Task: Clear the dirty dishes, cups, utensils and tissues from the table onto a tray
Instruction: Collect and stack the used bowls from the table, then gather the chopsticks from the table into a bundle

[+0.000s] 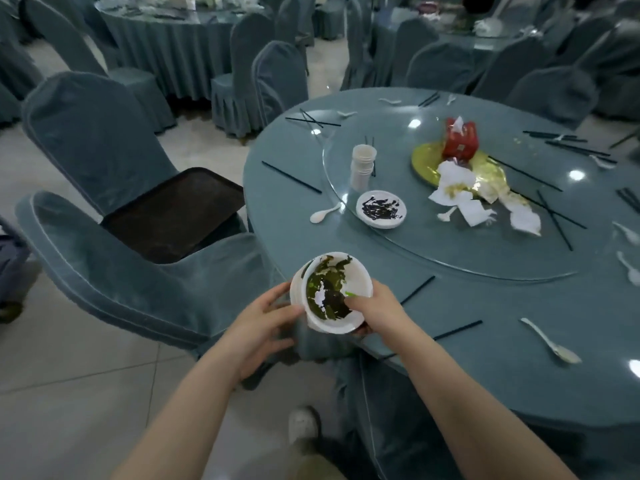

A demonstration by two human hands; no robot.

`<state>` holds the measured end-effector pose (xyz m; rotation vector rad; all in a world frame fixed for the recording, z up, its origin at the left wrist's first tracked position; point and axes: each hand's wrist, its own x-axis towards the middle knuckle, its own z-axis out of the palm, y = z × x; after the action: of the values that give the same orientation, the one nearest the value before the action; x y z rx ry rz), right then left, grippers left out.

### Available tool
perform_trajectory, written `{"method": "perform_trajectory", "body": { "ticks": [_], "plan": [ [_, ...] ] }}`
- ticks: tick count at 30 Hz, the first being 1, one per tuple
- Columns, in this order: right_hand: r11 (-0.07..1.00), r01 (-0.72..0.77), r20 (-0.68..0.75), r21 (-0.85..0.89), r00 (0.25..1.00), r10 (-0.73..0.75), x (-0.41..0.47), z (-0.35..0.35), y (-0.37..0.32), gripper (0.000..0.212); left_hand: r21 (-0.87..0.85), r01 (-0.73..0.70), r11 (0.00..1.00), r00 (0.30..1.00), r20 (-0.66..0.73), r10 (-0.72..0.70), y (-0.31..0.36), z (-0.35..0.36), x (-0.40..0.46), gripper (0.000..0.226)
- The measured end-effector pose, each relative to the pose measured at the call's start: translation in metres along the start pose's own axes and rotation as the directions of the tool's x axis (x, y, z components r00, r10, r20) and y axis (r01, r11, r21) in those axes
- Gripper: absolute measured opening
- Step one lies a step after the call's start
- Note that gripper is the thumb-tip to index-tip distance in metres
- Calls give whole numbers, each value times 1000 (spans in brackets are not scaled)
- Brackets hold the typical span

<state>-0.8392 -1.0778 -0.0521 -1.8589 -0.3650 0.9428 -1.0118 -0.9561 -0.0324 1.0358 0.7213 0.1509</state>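
White stacked bowls (330, 292) sit tilted between both hands: right hand (375, 311) grips the rim, left hand (258, 327) seemingly flat against the side.

Covered chairs (104, 140) ring the round table (485, 323), two of them drawn up at its left edge. A glass turntable (433, 251) sits on the cloth. Farther back, more tables (180, 39) stand on the pale tiled floor (69, 393).

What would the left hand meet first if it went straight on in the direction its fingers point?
The left hand points up and right, and its fingers already touch the stack of dirty bowls that the right hand also holds. So it meets the stack first.
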Motion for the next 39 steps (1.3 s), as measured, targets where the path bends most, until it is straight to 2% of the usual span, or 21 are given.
{"method": "perform_trajectory", "body": {
  "ticks": [2, 6, 9, 13, 16, 18, 22, 24, 26, 28, 30, 31, 32, 34, 35, 36, 37, 39],
  "plan": [
    [990, -22, -94, 137, 995, 35, 29, -16, 3, 25, 15, 27, 1000, 999, -35, -27, 11, -3, 31, 46],
    [932, -13, -282, 363, 951, 123, 90, -56, 9, 22, 15, 53, 998, 986, -159, -50, 40, -4, 106, 29],
    [850, -26, -394, 526, 878, 271, 129, -86, 13, 18, 73, 77, 994, 983, -173, -64, 60, 1, 156, 24],
    [745, 24, -492, 667, 765, 415, 169, -121, 17, 24, 89, 32, 995, 973, -229, -11, 79, 6, 212, 20],
    [696, 6, -508, 718, 688, 518, 186, -142, 22, 26, 78, 51, 996, 967, -255, -30, 82, 7, 238, 17],
    [666, 2, -497, 746, 667, 555, 199, -151, 23, 29, 120, 78, 990, 971, -236, -48, 81, 8, 251, 17],
    [651, -5, -466, 759, 694, 549, 218, -154, 11, 31, 196, 102, 975, 963, -264, -48, 80, 7, 270, 20],
    [656, -65, -425, 752, 713, 558, 220, -152, 11, 44, 182, 119, 976, 959, -276, -65, 75, 4, 278, 22],
    [673, -135, -411, 727, 699, 585, 214, -148, 19, 52, 191, 137, 972, 960, -266, -83, 68, 3, 287, 21],
    [702, -152, -433, 696, 691, 579, 199, -140, 35, 46, 299, 149, 942, 968, -238, -77, 56, 1, 295, 23],
    [754, -148, -491, 640, 676, 549, 178, -131, 56, 32, 537, 101, 837, 984, -176, -5, 44, -5, 301, 32],
    [792, -162, -531, 589, 661, 530, 167, -128, 67, 27, 670, 57, 741, 993, -115, 28, 37, -9, 304, 39],
    [829, -189, -572, 526, 643, 509, 155, -126, 77, 23, 797, 12, 604, 999, -38, 30, 32, -12, 307, 50],
    [895, -286, -657, 341, 608, 445, 130, -123, 95, 17, 968, -74, 240, 994, 90, -59, 21, -17, 312, 79],
    [911, -345, -693, 227, 600, 400, 117, -121, 102, 14, 991, -116, 71, 987, 124, -106, 17, -19, 313, 90],
    [910, -397, -720, 115, 598, 352, 105, -119, 108, 14, 986, -156, -58, 980, 147, -133, 15, -19, 314, 96],
    [899, -439, -743, 13, 597, 303, 93, -117, 114, 21, 972, -185, -143, 976, 164, -143, 15, -18, 315, 99],
    [863, -490, -765, -121, 600, 234, 74, -112, 122, 34, 945, -222, -240, 970, 190, -152, 19, -16, 317, 101]
  ]
}}
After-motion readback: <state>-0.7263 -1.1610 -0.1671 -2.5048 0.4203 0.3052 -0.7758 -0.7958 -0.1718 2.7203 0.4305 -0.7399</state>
